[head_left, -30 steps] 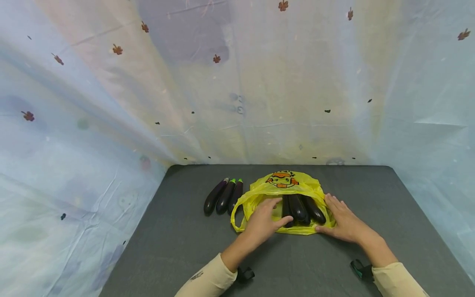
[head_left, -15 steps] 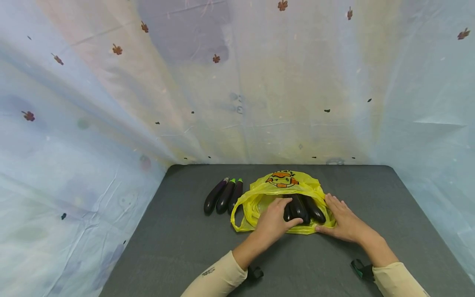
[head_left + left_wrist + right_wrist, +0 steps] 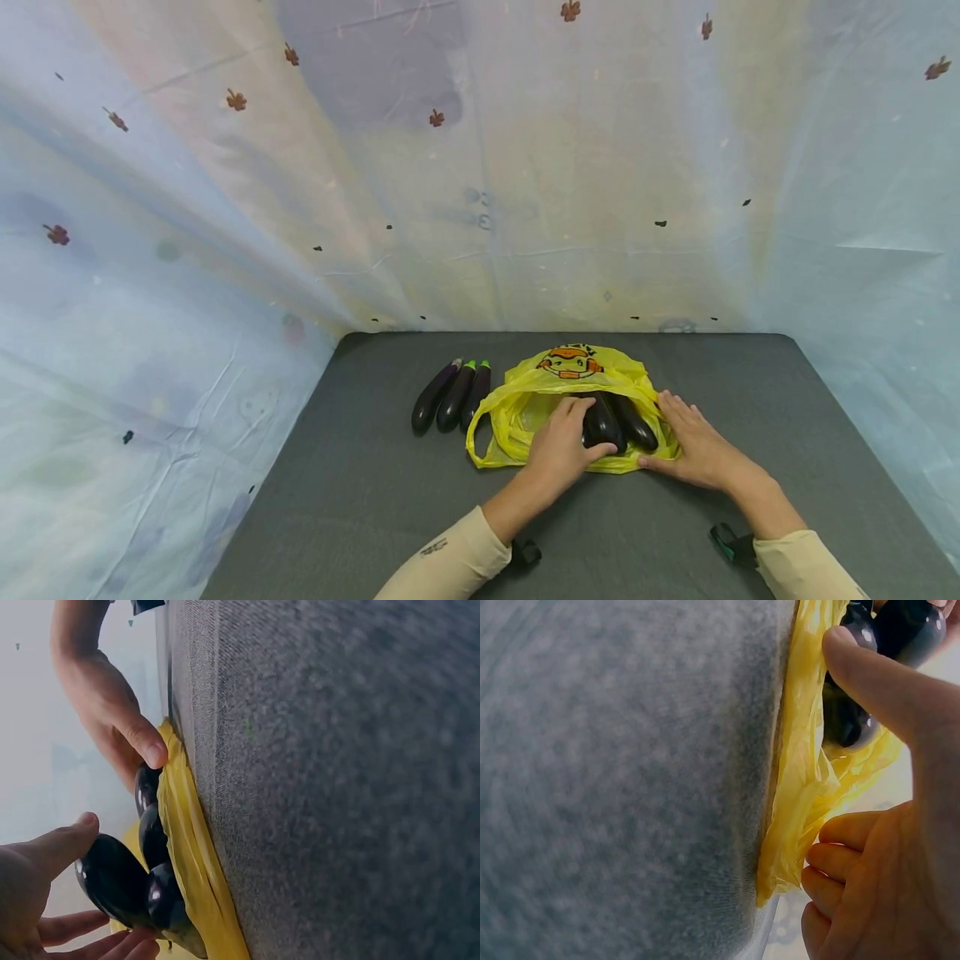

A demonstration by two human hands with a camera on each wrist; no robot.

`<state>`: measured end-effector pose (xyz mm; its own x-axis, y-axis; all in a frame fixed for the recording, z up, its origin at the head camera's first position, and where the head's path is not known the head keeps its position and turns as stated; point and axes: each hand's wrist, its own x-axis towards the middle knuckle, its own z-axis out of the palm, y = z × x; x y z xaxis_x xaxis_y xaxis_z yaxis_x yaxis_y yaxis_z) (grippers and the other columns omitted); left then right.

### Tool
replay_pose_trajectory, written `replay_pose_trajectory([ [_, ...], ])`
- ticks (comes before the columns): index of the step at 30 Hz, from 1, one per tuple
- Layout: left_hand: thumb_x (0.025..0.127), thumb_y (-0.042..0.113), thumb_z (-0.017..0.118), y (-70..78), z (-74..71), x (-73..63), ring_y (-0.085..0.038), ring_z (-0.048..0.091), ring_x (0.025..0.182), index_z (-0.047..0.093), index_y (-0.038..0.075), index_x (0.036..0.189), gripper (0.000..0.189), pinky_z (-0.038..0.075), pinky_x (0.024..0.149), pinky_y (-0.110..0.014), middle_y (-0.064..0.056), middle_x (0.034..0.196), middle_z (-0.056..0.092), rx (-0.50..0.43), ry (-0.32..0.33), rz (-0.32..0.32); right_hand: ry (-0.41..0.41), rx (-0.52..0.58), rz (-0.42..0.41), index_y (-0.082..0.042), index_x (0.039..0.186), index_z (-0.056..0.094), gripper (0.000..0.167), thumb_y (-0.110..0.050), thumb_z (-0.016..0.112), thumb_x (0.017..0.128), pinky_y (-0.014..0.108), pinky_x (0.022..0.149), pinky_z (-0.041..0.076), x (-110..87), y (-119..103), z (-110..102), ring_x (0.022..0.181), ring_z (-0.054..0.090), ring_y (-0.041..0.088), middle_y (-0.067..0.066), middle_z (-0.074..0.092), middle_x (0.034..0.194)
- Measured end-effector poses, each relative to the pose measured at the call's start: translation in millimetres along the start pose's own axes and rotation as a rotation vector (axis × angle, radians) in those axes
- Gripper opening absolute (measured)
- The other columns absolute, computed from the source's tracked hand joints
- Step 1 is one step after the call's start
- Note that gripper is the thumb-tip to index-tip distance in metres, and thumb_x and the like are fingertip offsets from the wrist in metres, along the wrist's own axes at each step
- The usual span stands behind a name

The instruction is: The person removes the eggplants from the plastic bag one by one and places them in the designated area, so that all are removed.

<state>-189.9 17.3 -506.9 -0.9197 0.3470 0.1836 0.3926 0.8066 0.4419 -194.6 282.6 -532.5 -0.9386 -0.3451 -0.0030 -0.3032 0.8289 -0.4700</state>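
Observation:
A yellow plastic bag [image 3: 517,417] lies on its side with its mouth toward me and several dark eggplants [image 3: 634,423] inside. My left hand [image 3: 558,446] reaches into the mouth and rests against the left side of the eggplants. In the left wrist view, its thumb touches the near end of an eggplant [image 3: 112,877], with the fingers along the other side. My right hand [image 3: 693,442] lies against the bag's right side. In the right wrist view, its thumb [image 3: 870,675] lies over the bag's edge by the eggplants; its fingers rest against the plastic. The eggplants' far ends are hidden in the bag.
Three more eggplants [image 3: 452,398] lie side by side on the grey table [image 3: 360,500], left of the bag. A loose bag handle [image 3: 480,454] spreads toward them. A patterned pale curtain [image 3: 525,167] hangs behind the table and along its sides.
My left hand has moved right, from beside the eggplants to against them. The leftmost eggplants have shifted right, closer to the others. My right hand has stayed at the bag's right side.

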Motion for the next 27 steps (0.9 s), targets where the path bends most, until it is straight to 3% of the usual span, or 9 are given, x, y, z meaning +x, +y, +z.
replay_pose_trajectory([
  [8, 0.091, 0.049, 0.086, 0.1, 4.1, 0.8, -0.017, 0.068, 0.121, 0.057, 0.016, 0.154, 0.077, 0.060, 0.095, -0.031, -0.004, 0.143, 0.060, -0.010, 0.030, 0.033, 0.001, -0.001, 0.000, 0.008, 0.168, 0.020, 0.124, -0.062, 0.084, 0.087, 0.069, 0.126, 0.017, -1.0, 1, -1, 0.157, 0.022, 0.055, 0.036, 0.021, 0.170],
  [15, 0.092, 0.041, 0.087, -0.7, 3.7, 0.7, -0.020, 0.066, 0.127, 0.057, 0.014, 0.155, 0.075, 0.059, 0.101, -0.036, -0.006, 0.144, 0.064, -0.029, 0.017, 0.031, 0.003, 0.009, 0.008, 0.008, 0.167, 0.021, 0.124, -0.062, 0.084, 0.087, 0.070, 0.126, 0.017, -0.9, 1, 0, 0.157, 0.021, 0.055, 0.036, 0.021, 0.171],
  [27, 0.100, 0.025, 0.081, -15.3, -7.7, -8.7, -0.021, 0.058, 0.139, 0.051, 0.018, 0.160, 0.068, 0.054, 0.109, -0.041, -0.003, 0.155, 0.057, -0.267, -0.089, -0.037, 0.006, 0.001, -0.004, 0.009, 0.167, 0.021, 0.124, -0.061, 0.084, 0.087, 0.069, 0.126, 0.018, 0.2, 1, 0, 0.157, 0.022, 0.055, 0.036, 0.021, 0.171],
])
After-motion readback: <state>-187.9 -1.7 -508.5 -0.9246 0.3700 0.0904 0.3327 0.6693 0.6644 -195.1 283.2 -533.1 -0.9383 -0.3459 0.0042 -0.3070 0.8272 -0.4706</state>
